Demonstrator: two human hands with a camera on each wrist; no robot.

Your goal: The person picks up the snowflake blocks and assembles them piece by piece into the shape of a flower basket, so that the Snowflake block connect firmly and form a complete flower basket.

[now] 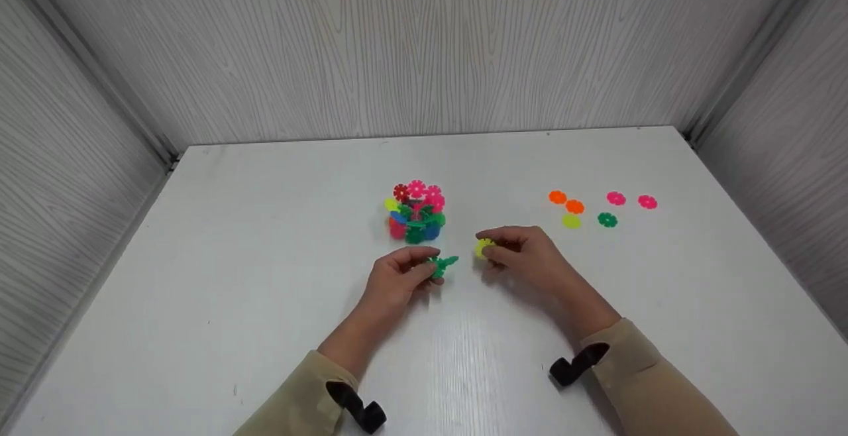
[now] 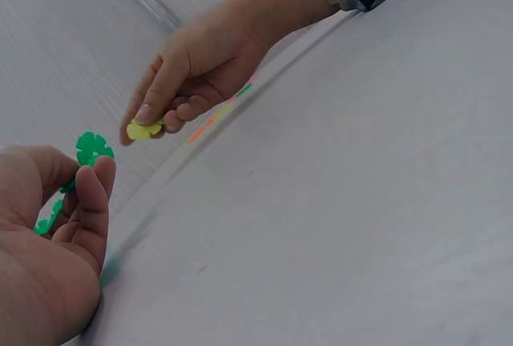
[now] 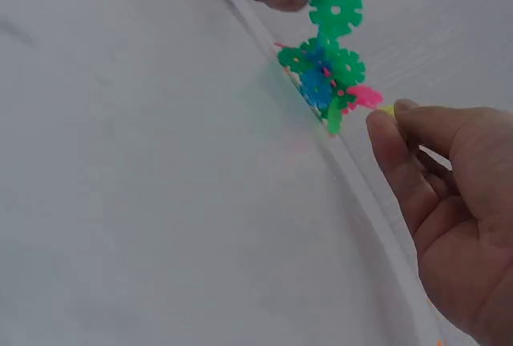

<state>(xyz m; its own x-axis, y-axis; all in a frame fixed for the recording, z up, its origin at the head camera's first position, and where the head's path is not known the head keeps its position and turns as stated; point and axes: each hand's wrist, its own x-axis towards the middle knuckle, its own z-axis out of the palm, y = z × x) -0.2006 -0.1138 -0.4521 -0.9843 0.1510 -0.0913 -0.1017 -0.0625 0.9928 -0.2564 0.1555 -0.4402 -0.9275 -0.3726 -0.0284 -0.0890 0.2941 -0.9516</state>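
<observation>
My left hand (image 1: 397,277) pinches a small piece of joined green snowflake discs (image 1: 440,266); in the left wrist view one green disc (image 2: 92,148) stands up past the fingertips. Across a short gap, my right hand (image 1: 530,257) holds a yellow snowflake disc (image 1: 484,248) between thumb and fingers, its edge turned toward the green piece. The two pieces are apart. Just behind the left hand stands a built cluster of interlocked discs (image 1: 415,214), pink and red on top, with green, blue and red lower down. Most of the yellow disc is hidden in the right wrist view.
On the white table (image 1: 199,257), loose discs lie at the back right: two orange (image 1: 558,197), one yellow (image 1: 571,221), one green (image 1: 607,220) and two pink (image 1: 616,198). Pale wood-grain panels (image 1: 424,45) border the back and both sides.
</observation>
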